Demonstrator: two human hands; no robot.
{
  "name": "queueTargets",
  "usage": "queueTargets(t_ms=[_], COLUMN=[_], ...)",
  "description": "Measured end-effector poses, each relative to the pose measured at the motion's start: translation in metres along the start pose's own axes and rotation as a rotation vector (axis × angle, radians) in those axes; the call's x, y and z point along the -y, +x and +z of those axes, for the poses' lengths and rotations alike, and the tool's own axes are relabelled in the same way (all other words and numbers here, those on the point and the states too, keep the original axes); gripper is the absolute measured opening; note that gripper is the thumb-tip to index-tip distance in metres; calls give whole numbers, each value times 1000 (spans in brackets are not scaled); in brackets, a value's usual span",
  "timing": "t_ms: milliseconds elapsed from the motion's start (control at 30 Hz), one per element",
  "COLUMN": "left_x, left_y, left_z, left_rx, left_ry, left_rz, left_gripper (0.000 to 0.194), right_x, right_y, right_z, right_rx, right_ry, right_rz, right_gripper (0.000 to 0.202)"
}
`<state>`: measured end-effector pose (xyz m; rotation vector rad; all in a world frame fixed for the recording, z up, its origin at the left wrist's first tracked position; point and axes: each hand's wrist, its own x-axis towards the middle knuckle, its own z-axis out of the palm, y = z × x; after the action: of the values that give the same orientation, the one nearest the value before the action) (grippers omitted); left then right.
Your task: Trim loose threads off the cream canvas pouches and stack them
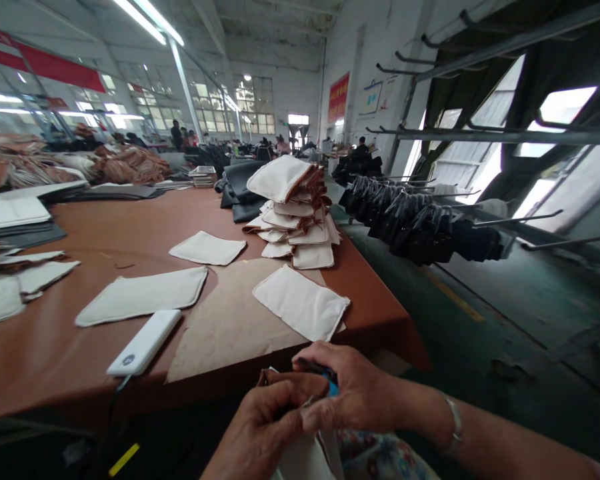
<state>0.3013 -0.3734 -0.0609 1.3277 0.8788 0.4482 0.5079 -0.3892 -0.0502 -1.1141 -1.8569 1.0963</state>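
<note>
My left hand [263, 420] is closed on a white cloth piece with brown leather [305, 460], just off the table's near edge. The piece hangs down toward my lap, and its lower end leaves the picture. My right hand [363, 390], wearing a silver bracelet, is closed around a small tool with blue and dark parts [333, 387]. Most of this tool is hidden by the fingers, so its kind does not show. Thumb and fingertips of both hands meet at the leather edge. Beyond them lies a flat white cloth piece [303, 303].
A tall stack of white-and-brown pieces [305, 227] stands on the brown-covered table [115, 230]. A white power bank [145, 343] with a cable lies at the near side. More pieces pile up at left. A metal rack [500, 137] and hanging black items [420, 227] are at right.
</note>
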Motion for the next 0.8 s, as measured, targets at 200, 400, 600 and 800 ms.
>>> queueTargets(t_ms=[200, 400, 600, 800], left_x=[-23, -28, -14, 9], left_y=[0, 1, 4, 0], left_z=[-4, -5, -4, -9], left_rx=[11, 9, -25, -136], left_ry=[254, 431, 431, -18], left_rz=[72, 64, -5, -89], left_gripper=[26, 22, 22, 42], right_x=[-21, -12, -14, -25], right_y=[9, 5, -4, -19], right_z=[9, 11, 27, 34], right_rx=[149, 35, -107, -183], right_ry=[276, 206, 132, -127], right_rz=[253, 238, 208, -240], right_gripper=[40, 10, 5, 11])
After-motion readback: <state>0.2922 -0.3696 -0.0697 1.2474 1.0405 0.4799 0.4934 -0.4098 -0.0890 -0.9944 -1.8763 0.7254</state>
